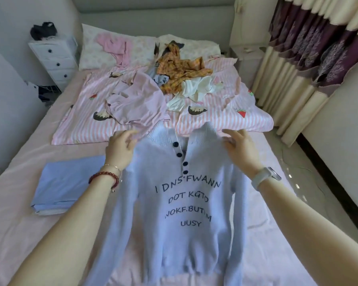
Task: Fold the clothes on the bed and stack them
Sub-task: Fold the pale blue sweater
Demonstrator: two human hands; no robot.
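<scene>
A pale lavender knit sweater (174, 213) with dark buttons and printed lettering hangs front-facing over the near part of the bed (19, 230). My left hand (120, 149) grips its left shoulder and my right hand (241, 149) pinches its right shoulder, both just below the collar. To the left on the bed lies a folded light blue garment (66, 182). Farther back lie unfolded clothes: a pink striped shirt (136, 100), an orange plaid piece (180, 71), a white garment (196, 89) and a pink top (116, 48) on the pillow.
A pink striped duvet (215, 120) covers the far half of the bed. A white drawer unit (54, 58) stands at the far left. Curtains (308, 48) hang along the right wall, with bare floor (310, 182) beside the bed.
</scene>
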